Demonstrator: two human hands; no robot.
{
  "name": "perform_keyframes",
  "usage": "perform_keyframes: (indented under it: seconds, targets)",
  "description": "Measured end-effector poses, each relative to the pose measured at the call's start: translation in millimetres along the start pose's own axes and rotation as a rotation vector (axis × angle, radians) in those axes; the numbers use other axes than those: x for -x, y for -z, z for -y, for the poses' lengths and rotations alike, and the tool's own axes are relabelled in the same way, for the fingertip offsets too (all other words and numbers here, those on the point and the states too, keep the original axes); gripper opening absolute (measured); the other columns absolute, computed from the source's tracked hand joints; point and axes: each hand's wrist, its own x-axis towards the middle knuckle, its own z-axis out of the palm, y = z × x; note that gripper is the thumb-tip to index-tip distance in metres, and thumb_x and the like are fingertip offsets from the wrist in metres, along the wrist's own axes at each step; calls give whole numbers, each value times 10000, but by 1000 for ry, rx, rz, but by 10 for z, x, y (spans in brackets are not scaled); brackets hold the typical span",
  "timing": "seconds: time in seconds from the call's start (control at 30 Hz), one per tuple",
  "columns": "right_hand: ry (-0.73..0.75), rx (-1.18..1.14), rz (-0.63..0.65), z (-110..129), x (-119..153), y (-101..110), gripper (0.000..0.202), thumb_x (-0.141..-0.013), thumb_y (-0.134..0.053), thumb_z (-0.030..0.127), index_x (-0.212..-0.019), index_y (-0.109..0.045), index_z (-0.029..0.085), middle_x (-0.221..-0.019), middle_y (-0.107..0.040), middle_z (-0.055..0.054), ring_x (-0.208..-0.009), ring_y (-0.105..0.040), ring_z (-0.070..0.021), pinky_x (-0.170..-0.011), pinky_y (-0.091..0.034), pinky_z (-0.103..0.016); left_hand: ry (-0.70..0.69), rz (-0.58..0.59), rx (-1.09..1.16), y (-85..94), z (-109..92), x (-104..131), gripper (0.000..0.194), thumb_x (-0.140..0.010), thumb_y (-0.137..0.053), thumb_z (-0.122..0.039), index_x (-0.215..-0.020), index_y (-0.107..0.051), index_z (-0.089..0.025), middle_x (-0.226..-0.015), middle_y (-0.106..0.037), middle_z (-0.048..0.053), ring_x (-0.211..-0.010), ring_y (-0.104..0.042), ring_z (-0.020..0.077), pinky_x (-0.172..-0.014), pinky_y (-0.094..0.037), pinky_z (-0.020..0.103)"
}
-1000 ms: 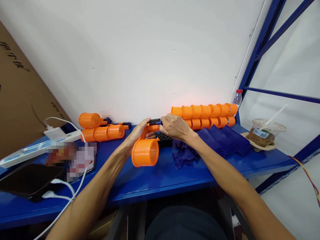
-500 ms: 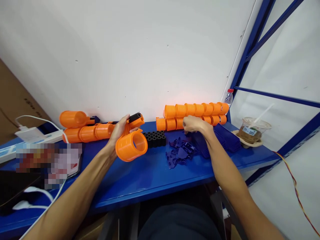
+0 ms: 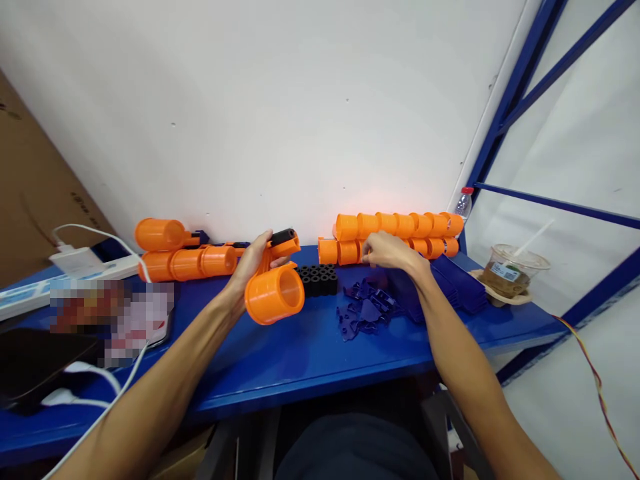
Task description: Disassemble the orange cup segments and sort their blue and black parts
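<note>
My left hand [image 3: 253, 261] is wrapped round an orange plastic holder [image 3: 274, 295], which has a wide open cylinder at its lower end. A short black tube [image 3: 283, 237] sits in the holder's upper arm. My right hand [image 3: 387, 251] hangs with curled fingers over the back of the dark blue stacked plates [image 3: 406, 293], in front of the orange cylinders [image 3: 378, 225]. Its fingertips point down, and whatever they may pinch is too small to make out. Just left of the plates lies a pile of small dark blue plastic parts [image 3: 369, 310]. A block of black tubes [image 3: 318, 280] stands between my hands.
More orange holders [image 3: 186, 264] lie stacked at the left by the wall. A power strip [image 3: 107, 272], white cables and a phone [image 3: 163, 327] occupy the table's left end. A drink cup [image 3: 513, 275] and a bottle [image 3: 465, 203] stand at the right, near the blue frame [image 3: 493, 150].
The view has shifted slightly, so most things appear further right. Relative to the dark blue plates, my right hand has risen a little and moved left. My left hand keeps its hold.
</note>
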Motion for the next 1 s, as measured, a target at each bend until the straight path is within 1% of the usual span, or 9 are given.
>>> perform_keyframes:
  seconds: [0.1,0.17,0.23,0.33,0.5,0.63,0.77,0.87,1.0]
  targets:
    - [155,-220,-455,229,-21,-104,169,-891,-587,165,-850,-751,173,-871,-775,-70,-817,-689,-194,-747,-478,-293,-29,33,-19,-4,20,-6,374,-1009,-488,-456,-753,-544,-188,-456,-361,-44,-356,-380,102,-388,-395,195]
    - [288,-424,-567,438,-13,-212,148,-923,-587,206,-904,-731,182,-902,-765,-52,-824,-676,-174,-770,-489,-282,-14,55,-38,-27,34,-7,417,-1013,-473,-474,-710,-523,-191,-448,-354,-39,-351,-365,101,-376,-372,200]
    - [401,-536,-571,624,5,-325,113,-932,-606,243,-931,-709,197,-926,-750,-37,-820,-661,-163,-782,-493,-280,-9,81,-44,-53,59,-12,433,-1012,-476,-487,-700,-520,-191,-448,-362,-35,-351,-353,98,-367,-344,200]
    - [472,-566,-558,779,11,-463,44,-918,-636,241,-922,-666,209,-949,-716,-32,-826,-636,-163,-798,-490,-290,-36,113,-48,-77,125,-30,398,-980,-566,-504,-740,-545,-187,-450,-376,-43,-356,-344,91,-372,-314,187]
    - [438,-618,-649,803,-25,-560,87,-885,-695,258,-886,-620,213,-938,-658,-20,-745,-571,-151,-758,-482,-300,-141,100,-156,-99,251,-37,455,-944,-647,-552,-699,-530,-187,-433,-385,-45,-363,-333,79,-384,-286,176]
    - [450,-686,-735,816,-27,-534,127,-862,-714,257,-815,-603,217,-936,-658,-29,-819,-597,-170,-762,-484,-308,-138,126,-244,-132,260,-4,511,-944,-649,-574,-643,-504,-187,-426,-391,-32,-368,-344,79,-387,-290,184]
    - [359,-820,-809,754,-3,-411,120,-890,-666,293,-838,-583,224,-940,-683,-37,-895,-637,-183,-767,-500,-308,-153,18,-69,-107,92,4,449,-1013,-538,-562,-743,-507,-204,-449,-369,-59,-366,-342,89,-407,-350,192]
    - [242,-812,-853,678,-4,-319,128,-881,-657,294,-827,-560,229,-898,-672,-25,-865,-626,-177,-776,-497,-314,-312,-131,173,-23,-111,5,437,-1057,-441,-543,-762,-460,-222,-469,-348,-72,-372,-354,88,-472,-440,197]
    - [310,-662,-649,762,-97,-348,87,-830,-666,216,-803,-583,222,-850,-665,-7,-802,-592,-169,-773,-473,-315,-486,-248,337,84,-311,36,409,-1094,-334,-461,-777,-443,-227,-478,-331,-67,-379,-332,88,-449,-399,183]
